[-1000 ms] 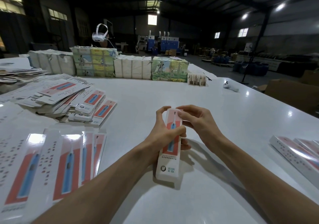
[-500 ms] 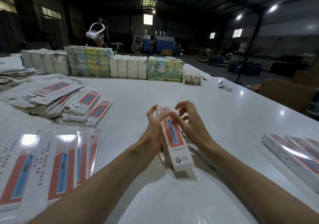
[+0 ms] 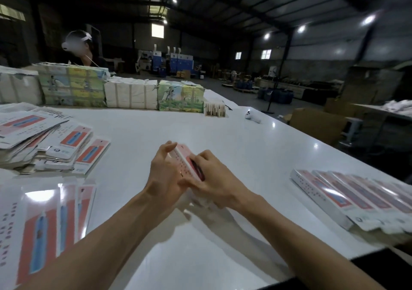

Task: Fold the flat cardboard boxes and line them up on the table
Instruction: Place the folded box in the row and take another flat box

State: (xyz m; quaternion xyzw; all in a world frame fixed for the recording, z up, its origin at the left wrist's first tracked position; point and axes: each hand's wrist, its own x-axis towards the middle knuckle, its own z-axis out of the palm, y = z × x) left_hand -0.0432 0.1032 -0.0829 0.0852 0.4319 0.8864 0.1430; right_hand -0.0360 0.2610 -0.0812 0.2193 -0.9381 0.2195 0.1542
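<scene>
Fingers of our left hand [image 3: 166,173] curl round the far end of the box [image 3: 185,163], and our right hand [image 3: 214,178] grips it from above, mid-worktop [image 3: 200,124]. Folded boxes [image 3: 347,191] line the right side, and flat blanks [image 3: 44,213] lie to the left.

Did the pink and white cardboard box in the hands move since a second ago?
Yes. The pink and white cardboard box swung its near end rightward, toward the row of folded boxes, and now lies roughly parallel to them.

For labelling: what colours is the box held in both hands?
The slim cardboard box is white with a salmon-red panel; head view.
</scene>
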